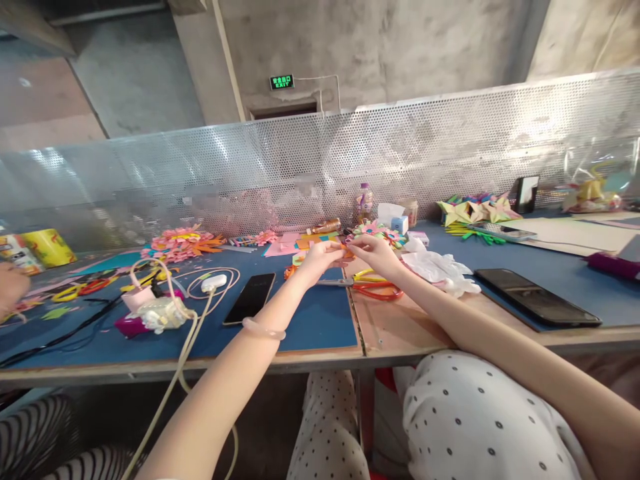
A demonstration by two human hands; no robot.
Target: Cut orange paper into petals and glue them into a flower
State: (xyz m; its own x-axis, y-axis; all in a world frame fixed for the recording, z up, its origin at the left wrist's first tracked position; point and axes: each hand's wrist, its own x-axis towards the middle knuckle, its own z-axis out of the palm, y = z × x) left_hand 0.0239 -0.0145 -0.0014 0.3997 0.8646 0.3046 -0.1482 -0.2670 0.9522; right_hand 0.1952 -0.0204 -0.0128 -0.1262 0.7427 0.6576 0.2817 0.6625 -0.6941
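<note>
Over the joint between the blue mat and the bare board, my left hand [321, 260] and my right hand [376, 256] meet with fingers pinched. Between their fingertips is a small orange paper piece [347, 254]; its exact shape is too small to make out. Just below lie scissors with orange handles [383, 291], blades pointing left beneath my left hand. A yellow handle [367, 275] shows beside them, partly hidden by my right hand. Behind the hands are pink paper sheets [286, 245] and a pile of paper flowers [379, 233].
A dark phone [251, 298] lies left, a larger black phone [537, 295] right. Crumpled white gloves [440, 268] rest beside my right forearm. Cables run from a plug cluster [159, 313] over the table edge. Another person's hand [11, 288] is at far left. A perforated metal screen [280, 167] stands behind.
</note>
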